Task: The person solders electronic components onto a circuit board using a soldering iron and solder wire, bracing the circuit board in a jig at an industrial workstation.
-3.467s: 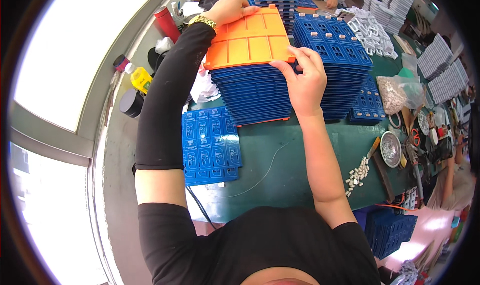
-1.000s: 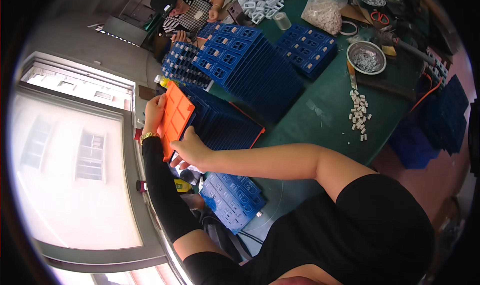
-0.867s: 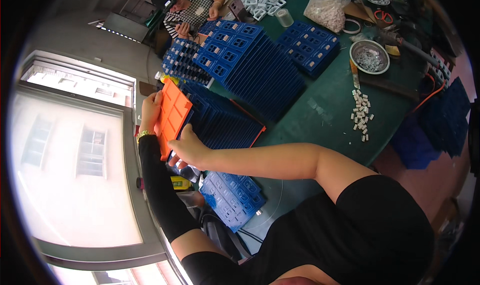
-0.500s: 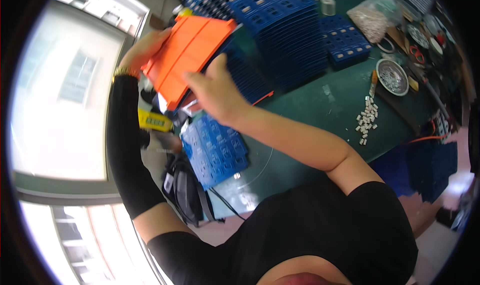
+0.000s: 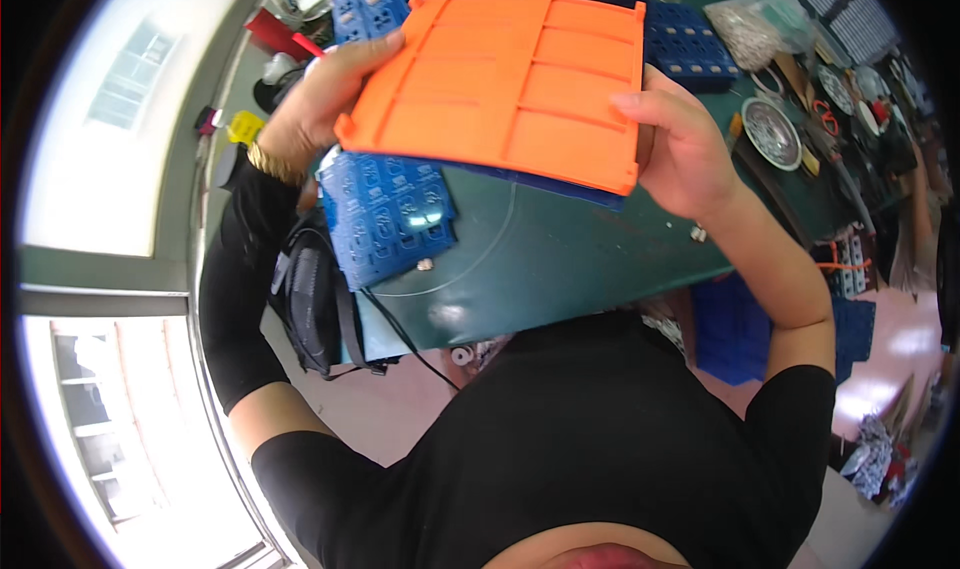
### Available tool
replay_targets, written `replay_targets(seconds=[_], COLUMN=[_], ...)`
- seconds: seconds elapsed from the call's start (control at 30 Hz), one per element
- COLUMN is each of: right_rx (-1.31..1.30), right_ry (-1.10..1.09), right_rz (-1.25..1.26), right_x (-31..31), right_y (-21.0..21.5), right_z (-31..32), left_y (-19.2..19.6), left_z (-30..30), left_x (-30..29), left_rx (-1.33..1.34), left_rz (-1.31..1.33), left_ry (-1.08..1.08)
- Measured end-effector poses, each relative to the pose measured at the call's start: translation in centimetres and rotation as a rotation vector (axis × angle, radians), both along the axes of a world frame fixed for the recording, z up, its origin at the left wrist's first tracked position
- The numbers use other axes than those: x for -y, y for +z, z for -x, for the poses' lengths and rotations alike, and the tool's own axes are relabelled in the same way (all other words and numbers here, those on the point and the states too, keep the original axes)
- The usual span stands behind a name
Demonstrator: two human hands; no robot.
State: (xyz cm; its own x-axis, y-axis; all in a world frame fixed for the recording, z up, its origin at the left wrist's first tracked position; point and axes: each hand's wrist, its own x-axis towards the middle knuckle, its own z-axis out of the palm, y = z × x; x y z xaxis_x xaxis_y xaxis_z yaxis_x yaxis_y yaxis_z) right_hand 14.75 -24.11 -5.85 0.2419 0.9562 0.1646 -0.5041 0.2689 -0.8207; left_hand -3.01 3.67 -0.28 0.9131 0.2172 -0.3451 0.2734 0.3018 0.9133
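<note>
An orange ribbed plastic panel (image 5: 480,79) is held up over the table between my two hands. Below its near edge shows a dark blue layer (image 5: 585,195), lying against its underside. My left hand (image 5: 335,87) grips the panel's left edge, thumb on top. At the right edge my right hand (image 5: 688,154) is closed on it, thumb on the upper face and fingers partly hidden. Under the panel's left corner, a light blue moulded sheet (image 5: 385,224) with cutouts lies on the green table.
Stacked blue trays (image 5: 690,44) stand at the back. A bag of small pale pieces (image 5: 755,24), a metal bowl (image 5: 772,134) and red-handled scissors (image 5: 826,117) lie at the right. On the left are a black bag (image 5: 310,294) and a window (image 5: 95,159). The green table's edge (image 5: 480,329) is near my body.
The orange panel has moved right and turned flatter, carried by both hands. My right hand has shifted from its near side to its right edge. The view has shifted too.
</note>
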Motion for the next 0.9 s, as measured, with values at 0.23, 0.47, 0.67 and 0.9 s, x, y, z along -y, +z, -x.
replay_targets(seconds=[0.23, 0.47, 0.67, 0.9], right_rx=[0.249, 1.154, 2.156, 2.254], right_ry=[0.161, 0.079, 0.056, 0.006], right_rz=[0.419, 0.175, -0.475, -0.62], right_x=[2.2, 0.6, 0.6, 2.3], right_y=[-5.9, -6.6, -8.8, -12.4], right_z=[-7.2, -12.5, -12.7, -12.6], left_y=[-11.8, -14.1, -16.9, -18.7], left_z=[1.5, -0.4, -0.9, 0.6], left_x=[6.2, 7.3, 9.4, 11.0], left_rx=[0.125, 0.597, 1.027, 0.819], left_rz=[0.314, -1.215, -1.969, -2.041], left_ry=[-0.108, -0.013, -0.294, -0.272])
